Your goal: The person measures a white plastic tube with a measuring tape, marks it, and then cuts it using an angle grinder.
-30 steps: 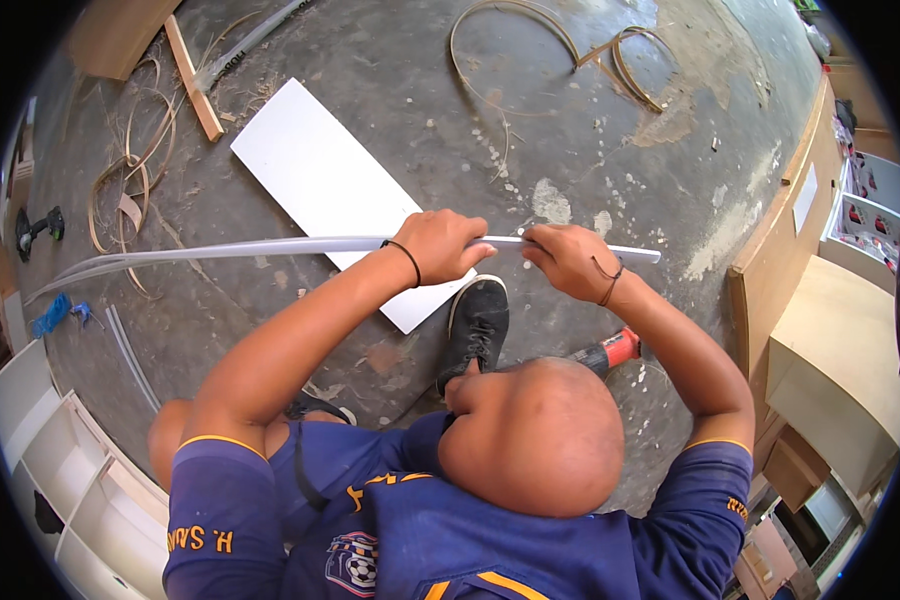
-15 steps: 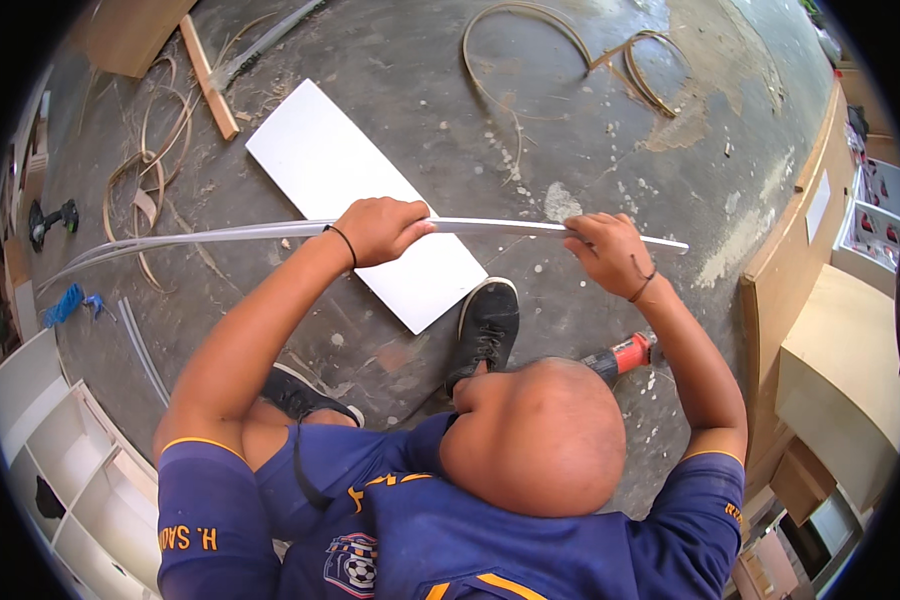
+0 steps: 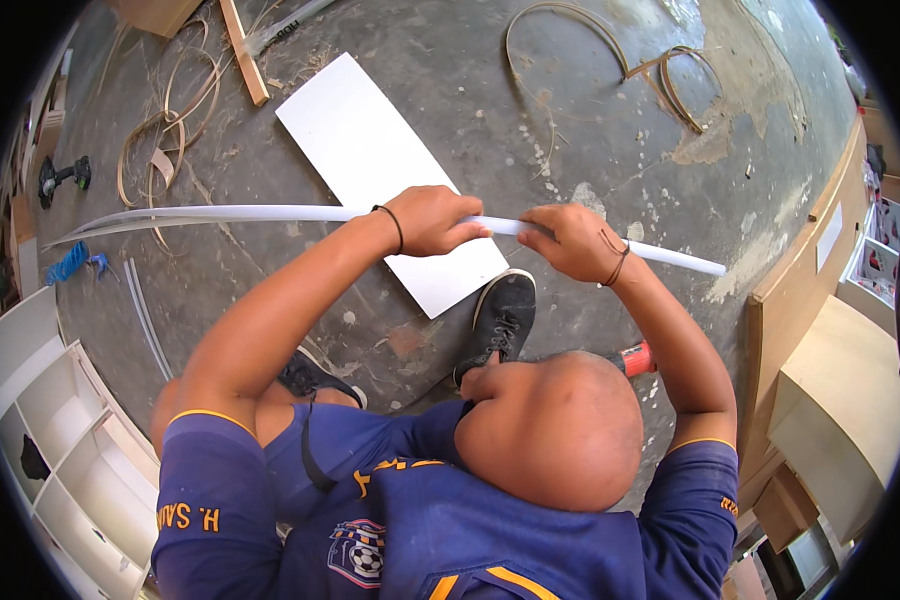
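Observation:
A long, thin white plastic strip runs across in front of me, its left part splitting into more than one length and curving toward the floor. My left hand is closed around it near the middle. Close beside it, my right hand grips the strip too, thumb toward the left hand. The free right end of the strip sticks out past my right wrist. Below the strip, a white rectangular board lies slantwise on the floor, partly covered by my left hand and the strip.
Curled edging strips and a wooden batten lie at far left, more coils at far right. A cordless drill and blue coiled hose are left. By my knee is a red-and-black power tool. Cabinets flank both sides.
My right hand has come leftward along the strip, nearer my left hand, leaving a longer free end. The strip's broad face now shows more. The whole view has shifted slightly.

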`<state>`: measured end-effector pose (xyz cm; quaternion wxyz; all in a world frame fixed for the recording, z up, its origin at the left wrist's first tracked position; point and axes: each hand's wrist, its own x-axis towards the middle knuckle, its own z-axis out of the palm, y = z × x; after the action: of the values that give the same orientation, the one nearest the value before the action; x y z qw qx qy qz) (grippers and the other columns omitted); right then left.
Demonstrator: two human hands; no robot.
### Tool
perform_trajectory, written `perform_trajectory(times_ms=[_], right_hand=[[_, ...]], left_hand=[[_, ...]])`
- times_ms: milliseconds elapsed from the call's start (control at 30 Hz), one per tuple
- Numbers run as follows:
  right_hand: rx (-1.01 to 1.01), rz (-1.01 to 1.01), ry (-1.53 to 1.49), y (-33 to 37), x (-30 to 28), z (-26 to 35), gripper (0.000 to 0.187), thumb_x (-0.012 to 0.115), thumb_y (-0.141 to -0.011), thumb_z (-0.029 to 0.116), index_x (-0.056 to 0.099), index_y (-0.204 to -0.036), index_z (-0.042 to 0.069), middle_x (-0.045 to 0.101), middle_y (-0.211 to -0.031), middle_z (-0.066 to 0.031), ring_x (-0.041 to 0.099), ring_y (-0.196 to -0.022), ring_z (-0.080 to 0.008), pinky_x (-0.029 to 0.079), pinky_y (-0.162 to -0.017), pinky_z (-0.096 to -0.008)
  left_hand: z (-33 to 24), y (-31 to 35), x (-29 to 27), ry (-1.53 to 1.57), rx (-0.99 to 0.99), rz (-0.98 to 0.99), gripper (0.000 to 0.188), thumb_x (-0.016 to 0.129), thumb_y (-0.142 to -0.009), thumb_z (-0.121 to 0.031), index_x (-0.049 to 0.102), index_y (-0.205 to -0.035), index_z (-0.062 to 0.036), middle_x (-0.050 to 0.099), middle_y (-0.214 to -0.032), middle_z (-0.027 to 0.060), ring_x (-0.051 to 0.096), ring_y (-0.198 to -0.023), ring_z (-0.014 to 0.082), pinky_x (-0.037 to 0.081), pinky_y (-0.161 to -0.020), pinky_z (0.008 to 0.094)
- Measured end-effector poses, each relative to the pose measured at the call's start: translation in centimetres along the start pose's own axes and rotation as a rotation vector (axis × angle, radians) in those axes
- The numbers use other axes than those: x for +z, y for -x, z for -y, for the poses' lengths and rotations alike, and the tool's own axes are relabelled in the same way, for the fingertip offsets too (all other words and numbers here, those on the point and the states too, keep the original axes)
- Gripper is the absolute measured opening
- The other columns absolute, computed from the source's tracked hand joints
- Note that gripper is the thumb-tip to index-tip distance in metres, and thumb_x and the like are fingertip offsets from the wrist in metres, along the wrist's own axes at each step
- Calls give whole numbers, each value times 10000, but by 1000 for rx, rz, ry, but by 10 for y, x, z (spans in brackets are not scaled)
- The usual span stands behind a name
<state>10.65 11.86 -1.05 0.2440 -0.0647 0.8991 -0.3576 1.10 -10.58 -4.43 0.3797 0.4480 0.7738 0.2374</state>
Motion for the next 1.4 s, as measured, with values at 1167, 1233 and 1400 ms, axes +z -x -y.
perform_trajectory(times_ms=[1167, 1233, 1400], right_hand=[[40, -85, 84, 23, 0, -11, 192, 592, -870, 247, 636, -917, 67, 652, -771, -161, 627, -739, -364, 478, -651, -455], [-2, -98, 128, 22, 5, -10, 200, 609, -864, 258, 628, -897, 62, 646, -757, -152, 625, -723, -358, 476, -631, -445], [-26, -156, 158, 20, 27, -17, 179, 613, -860, 240, 611, -863, 61, 644, -745, -150, 626, -697, -353, 479, -602, -445]], left_hand=[[-4, 6, 3, -158, -34, 16, 333, 453, -958, -413, 555, -946, -97, 634, -708, 156, 626, -709, 376, 480, -650, 477], [-3, 5, 14, -191, -1, -16, 330, 446, -963, -403, 540, -933, -88, 625, -688, 155, 623, -683, 376, 480, -634, 475], [-6, 4, 21, -215, -6, 3, 336, 439, -967, -397, 523, -912, -77, 616, -666, 159, 622, -667, 380, 484, -621, 476]])
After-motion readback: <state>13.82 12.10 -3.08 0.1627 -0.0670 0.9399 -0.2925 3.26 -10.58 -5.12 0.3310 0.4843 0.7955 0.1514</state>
